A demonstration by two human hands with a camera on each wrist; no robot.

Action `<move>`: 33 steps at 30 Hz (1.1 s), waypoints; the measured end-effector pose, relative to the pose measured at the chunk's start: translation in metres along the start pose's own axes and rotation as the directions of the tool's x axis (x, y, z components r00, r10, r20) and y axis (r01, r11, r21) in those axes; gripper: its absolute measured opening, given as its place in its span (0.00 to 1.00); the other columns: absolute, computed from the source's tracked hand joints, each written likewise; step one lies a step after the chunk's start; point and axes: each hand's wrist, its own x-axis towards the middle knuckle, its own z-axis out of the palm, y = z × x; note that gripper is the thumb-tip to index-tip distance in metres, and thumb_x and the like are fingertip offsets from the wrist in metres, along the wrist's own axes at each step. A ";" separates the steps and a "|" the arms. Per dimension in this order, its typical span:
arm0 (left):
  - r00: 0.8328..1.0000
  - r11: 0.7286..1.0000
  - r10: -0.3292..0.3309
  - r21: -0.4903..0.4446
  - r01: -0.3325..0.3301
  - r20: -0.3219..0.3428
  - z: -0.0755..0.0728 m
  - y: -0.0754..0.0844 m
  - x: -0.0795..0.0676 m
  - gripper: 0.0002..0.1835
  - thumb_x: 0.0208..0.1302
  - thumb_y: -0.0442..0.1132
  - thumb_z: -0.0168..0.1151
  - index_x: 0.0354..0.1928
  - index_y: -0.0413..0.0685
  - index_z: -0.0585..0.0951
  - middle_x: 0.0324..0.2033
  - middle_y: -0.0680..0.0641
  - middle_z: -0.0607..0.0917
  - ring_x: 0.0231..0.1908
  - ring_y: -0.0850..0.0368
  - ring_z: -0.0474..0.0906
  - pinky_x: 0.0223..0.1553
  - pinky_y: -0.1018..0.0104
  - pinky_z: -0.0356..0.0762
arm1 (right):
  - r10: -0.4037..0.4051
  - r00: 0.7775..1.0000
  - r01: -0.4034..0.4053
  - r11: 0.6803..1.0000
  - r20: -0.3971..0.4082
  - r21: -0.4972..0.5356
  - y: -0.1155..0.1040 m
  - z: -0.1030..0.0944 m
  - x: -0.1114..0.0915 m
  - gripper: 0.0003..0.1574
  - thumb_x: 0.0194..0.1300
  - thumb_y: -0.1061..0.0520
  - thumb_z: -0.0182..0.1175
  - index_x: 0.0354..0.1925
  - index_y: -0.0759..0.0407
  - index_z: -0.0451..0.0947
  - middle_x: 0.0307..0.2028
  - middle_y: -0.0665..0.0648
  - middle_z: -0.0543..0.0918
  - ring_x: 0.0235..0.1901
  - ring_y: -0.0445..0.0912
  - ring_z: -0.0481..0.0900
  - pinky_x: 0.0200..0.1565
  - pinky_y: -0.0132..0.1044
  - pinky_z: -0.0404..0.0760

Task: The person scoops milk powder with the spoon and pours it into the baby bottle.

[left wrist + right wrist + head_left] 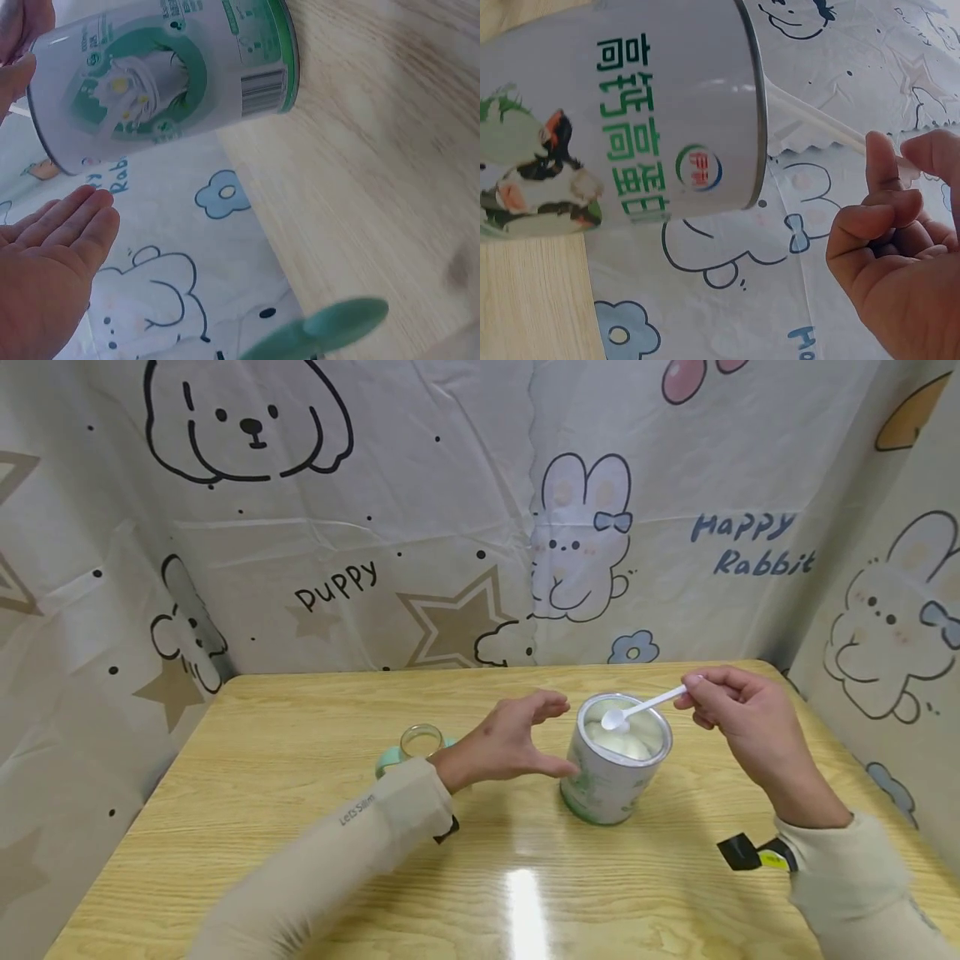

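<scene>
A white and green milk powder can [606,785] stands uncovered on the table, pale powder inside. My right hand [757,735] pinches the handle end of a white plastic measuring spoon [656,699], its bowl over the can's mouth. In the right wrist view the spoon handle [821,120] runs from behind the can's rim to my thumb and forefinger. My left hand [513,739] is spread at the can's left side, the thumb tip right at its wall. The left wrist view shows the can's label [142,82] and straight fingers [71,225] beside the rim.
Behind my left wrist stands a cup [390,760] with pale green handles and a round clear rim, partly hidden by the sleeve. The wooden table [300,727] meets a printed cloth [450,527] hanging at the back and sides.
</scene>
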 end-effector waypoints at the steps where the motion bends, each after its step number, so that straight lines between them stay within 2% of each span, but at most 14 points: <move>1: 1.000 1.000 -0.003 0.000 0.003 0.001 0.001 0.000 0.001 0.45 0.49 0.42 0.82 0.68 0.40 0.69 0.66 0.43 0.75 0.67 0.52 0.70 0.66 0.62 0.70 | 0.001 1.000 -0.001 1.000 -0.002 -0.007 0.001 -0.001 0.000 0.15 0.75 0.49 0.58 0.45 0.61 0.78 0.30 0.41 0.85 0.28 0.41 0.74 0.30 0.25 0.78; 6: 1.000 1.000 0.015 0.001 -0.015 -0.020 0.009 0.001 0.006 0.46 0.48 0.43 0.82 0.68 0.40 0.69 0.66 0.43 0.74 0.67 0.53 0.70 0.65 0.67 0.70 | -0.005 1.000 0.005 1.000 -0.007 -0.022 0.004 -0.003 0.000 0.14 0.74 0.50 0.59 0.42 0.61 0.79 0.29 0.41 0.85 0.27 0.41 0.75 0.30 0.25 0.78; 10: 0.999 0.999 0.040 -0.020 -0.040 -0.035 0.016 0.000 0.009 0.47 0.49 0.42 0.82 0.68 0.38 0.67 0.66 0.42 0.74 0.67 0.55 0.68 0.65 0.71 0.68 | -0.018 1.000 0.018 0.999 -0.004 -0.050 0.005 -0.002 0.000 0.17 0.73 0.50 0.60 0.42 0.65 0.80 0.28 0.41 0.86 0.27 0.40 0.76 0.30 0.24 0.78; 13: 0.998 0.998 0.060 -0.025 -0.061 -0.036 0.020 0.000 0.011 0.48 0.49 0.41 0.82 0.69 0.37 0.66 0.66 0.42 0.74 0.68 0.55 0.68 0.66 0.72 0.66 | -0.032 0.999 0.031 0.994 -0.005 -0.108 0.006 -0.001 0.000 0.20 0.73 0.49 0.60 0.43 0.68 0.80 0.28 0.41 0.85 0.31 0.38 0.78 0.32 0.22 0.80; 16: 0.995 0.996 0.091 -0.019 -0.092 -0.034 0.022 0.000 0.013 0.47 0.49 0.41 0.81 0.69 0.38 0.65 0.65 0.43 0.74 0.67 0.56 0.68 0.67 0.72 0.65 | -0.057 0.998 0.052 0.979 -0.018 -0.199 0.005 0.001 -0.001 0.20 0.72 0.48 0.61 0.43 0.67 0.81 0.28 0.43 0.86 0.32 0.37 0.78 0.31 0.22 0.77; 20: 0.992 0.992 0.119 -0.027 -0.120 -0.036 0.025 0.000 0.016 0.47 0.50 0.42 0.81 0.69 0.40 0.66 0.64 0.44 0.75 0.66 0.57 0.69 0.67 0.70 0.65 | -0.099 0.995 0.091 0.947 -0.013 -0.308 0.005 0.005 0.000 0.19 0.71 0.47 0.63 0.40 0.65 0.83 0.30 0.52 0.87 0.26 0.41 0.73 0.22 0.32 0.67; 23: 0.992 0.992 0.117 -0.038 -0.119 -0.042 0.028 -0.001 0.018 0.47 0.49 0.43 0.82 0.69 0.41 0.66 0.63 0.45 0.76 0.65 0.57 0.70 0.67 0.70 0.66 | -0.116 0.993 0.111 0.928 0.007 -0.355 0.005 0.008 0.001 0.19 0.70 0.47 0.64 0.38 0.64 0.83 0.29 0.56 0.87 0.23 0.43 0.70 0.20 0.33 0.65; 27: 0.994 0.994 0.098 -0.051 -0.100 -0.051 0.031 0.000 0.019 0.47 0.49 0.43 0.82 0.69 0.41 0.66 0.62 0.45 0.76 0.64 0.56 0.71 0.66 0.70 0.67 | -0.133 0.991 0.134 0.909 0.030 -0.394 0.006 0.012 0.002 0.16 0.68 0.50 0.66 0.37 0.63 0.84 0.26 0.54 0.85 0.23 0.42 0.71 0.21 0.32 0.69; 33: 0.995 0.994 0.084 -0.068 -0.087 -0.055 0.032 0.001 0.020 0.46 0.49 0.41 0.82 0.68 0.40 0.66 0.62 0.44 0.77 0.64 0.55 0.72 0.66 0.69 0.68 | -0.127 0.990 0.139 0.899 0.058 -0.415 0.004 0.020 0.006 0.17 0.68 0.50 0.67 0.40 0.65 0.85 0.27 0.54 0.85 0.26 0.44 0.73 0.22 0.31 0.71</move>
